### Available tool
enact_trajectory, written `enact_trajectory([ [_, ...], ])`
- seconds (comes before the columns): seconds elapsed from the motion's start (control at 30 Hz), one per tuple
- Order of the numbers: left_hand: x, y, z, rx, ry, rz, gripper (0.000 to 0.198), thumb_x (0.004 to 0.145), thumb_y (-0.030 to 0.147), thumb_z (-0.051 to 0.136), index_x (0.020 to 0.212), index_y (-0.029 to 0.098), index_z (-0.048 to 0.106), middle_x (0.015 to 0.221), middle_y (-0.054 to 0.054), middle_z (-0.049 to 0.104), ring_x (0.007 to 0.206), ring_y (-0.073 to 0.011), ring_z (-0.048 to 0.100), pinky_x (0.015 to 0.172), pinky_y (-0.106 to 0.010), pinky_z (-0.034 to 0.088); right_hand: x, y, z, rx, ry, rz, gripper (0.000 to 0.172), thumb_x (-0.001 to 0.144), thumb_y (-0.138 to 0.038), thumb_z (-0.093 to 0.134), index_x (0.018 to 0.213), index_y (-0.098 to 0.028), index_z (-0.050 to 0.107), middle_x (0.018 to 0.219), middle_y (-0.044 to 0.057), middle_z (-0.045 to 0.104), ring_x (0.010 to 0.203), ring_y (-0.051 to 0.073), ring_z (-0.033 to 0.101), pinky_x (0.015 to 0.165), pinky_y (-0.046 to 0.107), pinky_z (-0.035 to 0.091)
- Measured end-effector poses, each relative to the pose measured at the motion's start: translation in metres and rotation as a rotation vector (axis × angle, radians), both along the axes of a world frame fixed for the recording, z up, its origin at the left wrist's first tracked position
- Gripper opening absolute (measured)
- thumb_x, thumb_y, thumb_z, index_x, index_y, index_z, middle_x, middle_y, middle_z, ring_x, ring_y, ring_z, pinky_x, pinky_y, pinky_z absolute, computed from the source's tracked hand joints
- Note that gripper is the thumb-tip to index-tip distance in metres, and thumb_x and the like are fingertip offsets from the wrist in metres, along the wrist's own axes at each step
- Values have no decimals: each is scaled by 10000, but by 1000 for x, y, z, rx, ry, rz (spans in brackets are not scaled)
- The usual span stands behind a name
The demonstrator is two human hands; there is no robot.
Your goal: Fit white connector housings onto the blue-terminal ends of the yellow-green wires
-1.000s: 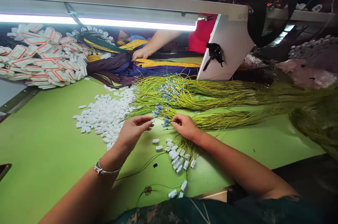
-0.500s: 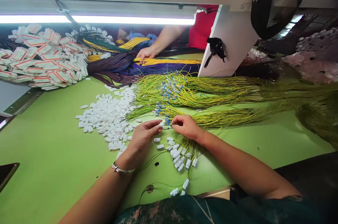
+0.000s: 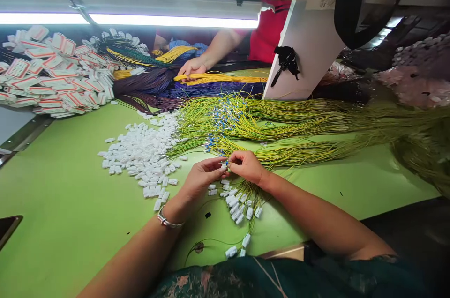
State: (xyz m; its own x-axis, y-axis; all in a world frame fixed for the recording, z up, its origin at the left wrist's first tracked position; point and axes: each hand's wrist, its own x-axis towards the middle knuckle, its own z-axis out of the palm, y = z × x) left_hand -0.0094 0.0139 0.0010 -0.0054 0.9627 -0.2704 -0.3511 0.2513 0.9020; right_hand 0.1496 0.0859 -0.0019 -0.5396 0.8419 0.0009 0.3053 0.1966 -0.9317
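Observation:
My left hand (image 3: 202, 177) pinches a small white connector (image 3: 222, 167) between thumb and fingers. My right hand (image 3: 247, 167) is closed on a thin yellow-green wire whose blue tip meets that connector. The two hands touch above a small bunch of wires with white connectors fitted (image 3: 239, 209). A loose pile of white connectors (image 3: 140, 152) lies left of my left hand. Long bundles of yellow-green wires (image 3: 298, 134) with blue tips stretch away to the right.
The green table (image 3: 56, 204) carries a heap of red-and-white labelled parts (image 3: 56, 73) at far left and purple, blue and yellow wire bundles (image 3: 197, 87) at the back. Another person's hand (image 3: 191, 67) rests on those. A white slanted board (image 3: 309, 54) stands behind.
My left hand has moved right with the white connector until it meets my right hand and the wire tip. The other person's hand shifted slightly on the far bundles.

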Motion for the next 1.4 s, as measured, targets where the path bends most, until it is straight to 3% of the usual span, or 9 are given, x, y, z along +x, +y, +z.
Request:
enact_trajectory([
  [0.27,-18,-1,10,-140,-59,144,336,577,210,822,864,126,667,777,-71,712,687,-156,679,624,-220,523,3,5,4,-62,34,23,123,665,-240,556,597,-138,569,526,-49,422,525,72,343,518,208,290],
  [0.4,-15,3,9,-125,-75,113,274,590,214,815,770,132,625,675,-13,674,578,-101,640,533,-163,490,5,5,6,-85,34,72,139,672,-248,542,587,-138,556,530,-48,414,527,73,341,522,212,285],
  [0.57,-9,9,10,-166,-160,126,259,559,120,801,744,128,621,716,-32,695,680,-114,672,658,-164,533,5,6,6,-113,32,102,125,663,-226,526,571,-143,544,521,-51,408,533,76,346,525,211,285],
  [0.73,-12,8,9,-206,-184,106,272,608,78,759,865,111,678,815,-78,720,724,-125,681,716,-173,549,4,6,4,-106,30,83,148,671,-260,535,576,-146,543,511,-54,382,509,73,317,500,215,260],
  [1.07,-10,4,4,-128,-176,25,252,590,150,818,814,124,705,825,-51,724,737,-126,675,773,-214,547,4,8,1,-83,26,108,153,667,-253,525,563,-140,540,508,-51,383,508,71,327,501,212,276],
  [1.27,0,-1,2,-45,-45,46,283,584,222,836,812,128,695,782,-53,728,697,-142,676,737,-256,546,6,8,6,-37,-35,135,99,649,-186,539,579,-128,578,521,-43,462,522,68,396,512,198,326],
  [1.4,4,-3,0,-53,-8,81,304,572,248,841,801,121,686,750,-56,724,672,-142,673,716,-253,539,9,6,11,-209,-6,146,104,670,-237,568,658,-135,585,538,-44,508,451,63,443,439,186,374],
])
